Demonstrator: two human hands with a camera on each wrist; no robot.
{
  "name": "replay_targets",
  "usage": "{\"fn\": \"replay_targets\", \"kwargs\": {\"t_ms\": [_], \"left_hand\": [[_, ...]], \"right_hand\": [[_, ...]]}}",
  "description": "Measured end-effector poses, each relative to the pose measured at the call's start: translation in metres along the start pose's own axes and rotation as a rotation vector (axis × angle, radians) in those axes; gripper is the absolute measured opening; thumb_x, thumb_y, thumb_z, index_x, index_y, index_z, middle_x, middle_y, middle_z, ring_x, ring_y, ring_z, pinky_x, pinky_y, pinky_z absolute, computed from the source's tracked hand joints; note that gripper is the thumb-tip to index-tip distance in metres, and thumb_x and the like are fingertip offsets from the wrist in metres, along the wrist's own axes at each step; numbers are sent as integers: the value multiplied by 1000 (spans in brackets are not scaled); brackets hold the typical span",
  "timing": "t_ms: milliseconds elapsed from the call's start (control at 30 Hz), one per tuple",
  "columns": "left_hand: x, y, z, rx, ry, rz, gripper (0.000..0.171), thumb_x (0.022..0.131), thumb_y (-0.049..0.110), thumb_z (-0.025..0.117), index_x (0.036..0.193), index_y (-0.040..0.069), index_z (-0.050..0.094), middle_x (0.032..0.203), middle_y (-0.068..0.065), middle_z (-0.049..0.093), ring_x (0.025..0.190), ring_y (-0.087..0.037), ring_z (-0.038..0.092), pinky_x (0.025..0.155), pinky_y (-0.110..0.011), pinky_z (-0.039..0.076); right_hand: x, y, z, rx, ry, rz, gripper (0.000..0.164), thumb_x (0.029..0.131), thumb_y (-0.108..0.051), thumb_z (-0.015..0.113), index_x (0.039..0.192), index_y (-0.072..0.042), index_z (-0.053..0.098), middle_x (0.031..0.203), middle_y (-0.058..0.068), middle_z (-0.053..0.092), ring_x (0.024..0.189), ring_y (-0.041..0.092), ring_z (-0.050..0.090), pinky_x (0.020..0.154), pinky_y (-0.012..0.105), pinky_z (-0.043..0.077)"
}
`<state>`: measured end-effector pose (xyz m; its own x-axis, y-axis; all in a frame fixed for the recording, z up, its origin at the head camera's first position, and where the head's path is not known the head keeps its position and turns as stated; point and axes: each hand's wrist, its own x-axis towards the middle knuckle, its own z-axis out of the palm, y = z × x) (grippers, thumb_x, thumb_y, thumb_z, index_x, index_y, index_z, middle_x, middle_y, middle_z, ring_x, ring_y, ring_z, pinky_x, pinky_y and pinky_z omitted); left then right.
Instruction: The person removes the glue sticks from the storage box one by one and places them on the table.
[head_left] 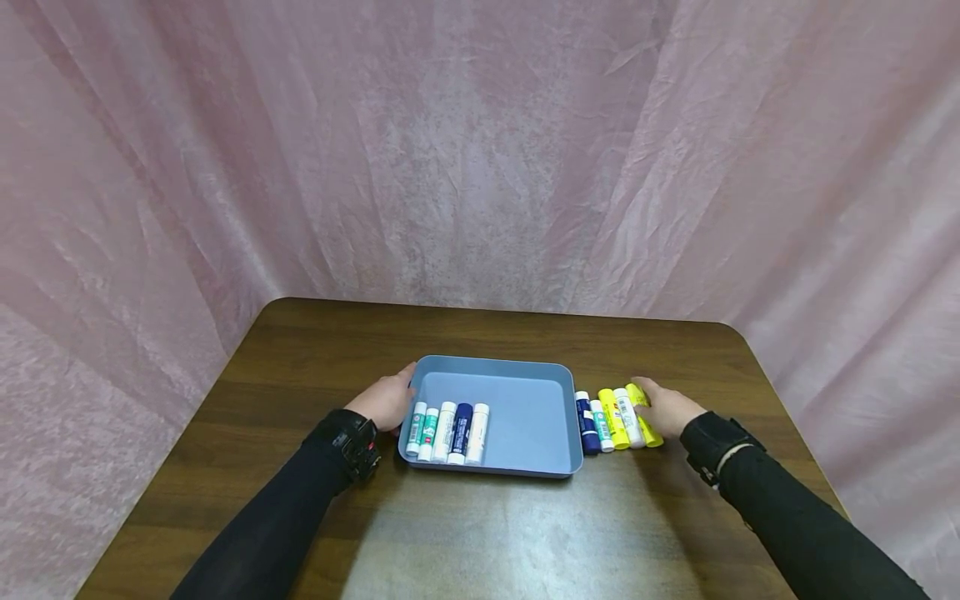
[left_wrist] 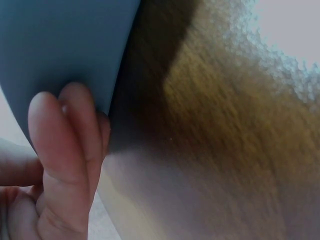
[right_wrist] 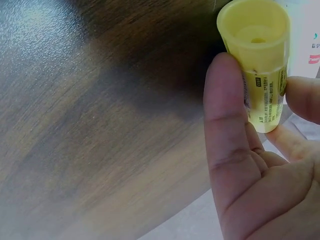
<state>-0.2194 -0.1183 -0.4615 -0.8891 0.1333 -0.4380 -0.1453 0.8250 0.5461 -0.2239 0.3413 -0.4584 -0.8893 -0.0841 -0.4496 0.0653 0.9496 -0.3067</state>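
Note:
My left hand [head_left: 387,402] holds the left side of a blue-grey tray [head_left: 525,417]. In the left wrist view its fingers [left_wrist: 62,145] lie along the tray's outer wall [left_wrist: 65,45]. Several glue sticks lie side by side in the tray's left half, among them a navy one [head_left: 461,433] with a white end. Right of the tray, my right hand [head_left: 667,408] holds the outermost yellow glue stick [right_wrist: 262,90] between fingers and thumb. That stick is at the end of a row with a white glue stick [head_left: 628,418] and another yellow one [head_left: 613,419].
The same row also has a small white-and-green glue stick [head_left: 602,427] and a navy one [head_left: 587,423], close by the tray's right wall. Everything stands on a brown wooden table [head_left: 337,333]. Pink cloth [head_left: 480,167] hangs behind it and at both sides.

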Motion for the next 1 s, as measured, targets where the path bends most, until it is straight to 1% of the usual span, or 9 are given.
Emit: {"fn": "replay_targets", "kwargs": {"t_ms": [100,233,333,533,667,867,1000], "left_hand": [[-1,1,0,9,7,12,61,111,22,38,165,13,11,135,-19,58,67,-21,64,58,-32,51],[-3,2,0,12,12,23,60,111,22,38,165,13,11,137,-20,56,69,-19,65,59,-31,52],[-3,2,0,13,15,30,60,112,22,37,165,12,11,136,-21,57,68,-19,65,58,-31,52],[0,1,1,6,13,7,60,112,23,36,165,14,11,130,-19,60,64,-21,64,58,-32,51],[1,1,1,3,12,9,60,112,23,37,165,14,11,127,-19,61,63,-22,64,57,-32,51],[0,0,0,2,9,11,60,112,23,37,165,13,11,131,-19,59,64,-21,64,58,-32,51],[0,1,0,4,10,11,60,111,23,37,165,13,11,129,-19,60,64,-22,64,58,-32,50]], "right_hand": [[-1,-1,0,-5,3,1,61,105,-21,55,157,-3,28,128,30,56,92,33,57,72,37,43],[-1,-2,0,-13,5,7,63,104,-23,55,157,-3,28,132,31,54,94,34,57,74,38,43],[-1,-2,0,-12,4,9,63,104,-24,56,157,-4,28,134,32,53,96,35,57,75,39,44],[-1,-2,0,-9,5,2,63,104,-24,56,157,-4,29,134,33,53,95,35,57,76,39,45],[0,-2,-1,-4,3,-2,63,104,-24,55,157,-4,28,136,33,52,96,36,57,76,39,45],[0,-1,-1,-11,5,-13,64,104,-23,55,158,-4,27,141,35,49,99,38,56,80,44,47],[1,0,-1,-18,9,-21,64,104,-23,55,158,-3,27,141,35,49,98,37,56,80,45,46]]}}
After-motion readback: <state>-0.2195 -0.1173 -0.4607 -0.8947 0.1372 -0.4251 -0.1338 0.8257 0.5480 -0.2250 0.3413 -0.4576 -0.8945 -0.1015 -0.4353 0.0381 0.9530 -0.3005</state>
